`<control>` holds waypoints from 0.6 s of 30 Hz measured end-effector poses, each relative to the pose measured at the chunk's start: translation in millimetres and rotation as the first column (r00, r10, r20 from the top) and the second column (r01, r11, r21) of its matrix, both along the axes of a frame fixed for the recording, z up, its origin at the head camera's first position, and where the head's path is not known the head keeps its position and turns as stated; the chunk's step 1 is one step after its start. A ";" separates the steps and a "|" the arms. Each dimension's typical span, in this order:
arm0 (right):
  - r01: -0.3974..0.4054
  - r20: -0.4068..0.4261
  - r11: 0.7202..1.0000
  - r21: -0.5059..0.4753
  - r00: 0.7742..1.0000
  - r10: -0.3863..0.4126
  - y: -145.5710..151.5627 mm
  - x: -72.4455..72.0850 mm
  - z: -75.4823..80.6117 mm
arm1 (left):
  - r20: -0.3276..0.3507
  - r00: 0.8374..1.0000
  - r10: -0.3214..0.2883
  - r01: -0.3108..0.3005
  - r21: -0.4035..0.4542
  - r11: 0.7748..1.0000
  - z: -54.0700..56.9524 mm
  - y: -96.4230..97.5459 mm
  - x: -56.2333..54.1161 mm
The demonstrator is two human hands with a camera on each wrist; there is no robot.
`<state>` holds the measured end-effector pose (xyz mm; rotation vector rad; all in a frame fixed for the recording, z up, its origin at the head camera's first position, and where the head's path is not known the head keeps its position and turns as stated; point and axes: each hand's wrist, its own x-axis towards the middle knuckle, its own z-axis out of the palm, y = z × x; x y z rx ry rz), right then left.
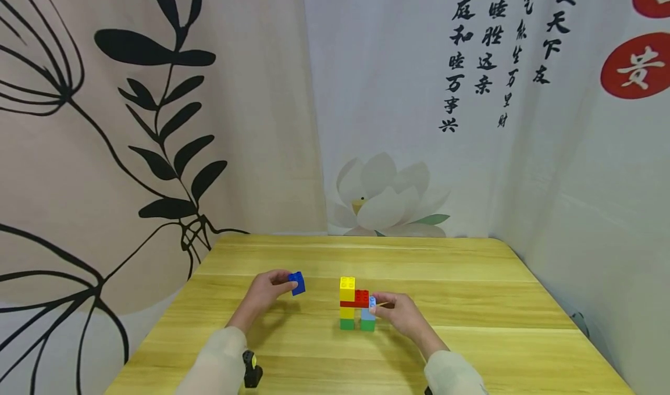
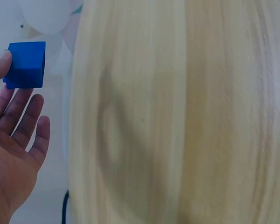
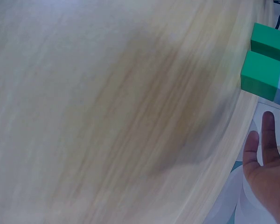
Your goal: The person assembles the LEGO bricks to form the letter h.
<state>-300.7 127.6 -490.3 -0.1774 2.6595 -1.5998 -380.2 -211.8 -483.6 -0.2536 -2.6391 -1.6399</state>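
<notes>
My left hand pinches a dark blue toy building brick between thumb and fingers, raised over the table. In the left wrist view the blue brick shows large, the other fingers spread below it. To its right is a brick structure with two legs, green at the bottom, then yellow on the left and light blue on the right. Red bricks bridge the legs, and a yellow brick tops the left side. My right hand pinches a light blue brick at the structure's right end.
Both hands work over a wood-grain table. A printed curtain with plants and writing hangs behind it. A small black object sits by the left sleeve. The structure's green bricks show at the right wrist view's edge.
</notes>
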 end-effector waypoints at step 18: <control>-0.002 -0.006 1.000 -0.004 1.000 0.002 1.1 -0.7 -1.2 | -0.039 0.994 -0.099 0.101 0.037 0.994 43.8 28.2 6.7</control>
